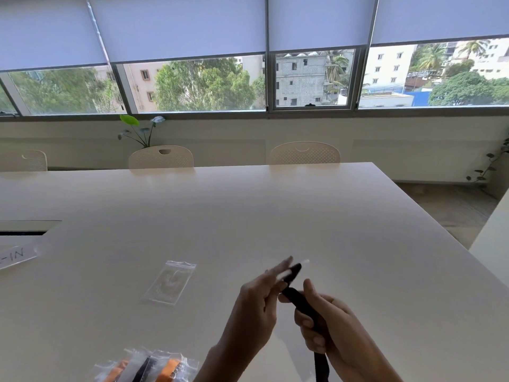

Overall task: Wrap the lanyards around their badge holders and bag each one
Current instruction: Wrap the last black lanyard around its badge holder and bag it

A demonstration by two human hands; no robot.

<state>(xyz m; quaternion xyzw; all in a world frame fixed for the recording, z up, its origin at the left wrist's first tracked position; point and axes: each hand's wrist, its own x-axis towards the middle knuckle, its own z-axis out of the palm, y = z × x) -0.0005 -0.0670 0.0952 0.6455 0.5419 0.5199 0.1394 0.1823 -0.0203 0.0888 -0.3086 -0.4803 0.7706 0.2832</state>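
Paper label (16,256), handwritten, lying at the far left table (303,210) edge, beside a dark recessed slot (27,228). Clear zip bag (170,282), lying flat left of the hands, apart from them. Pile of bagged lanyards (146,366), orange and black, sitting at the near edge. Left hand (257,301), raised, fingers extended, pinching the badge holder (292,271), which is blurred and partly hiding behind the fingers. Black lanyard (305,310), running down from the holder. Right hand (327,329), fingers curling round the strap, covering its middle. Two chairs (161,158) standing behind the table.
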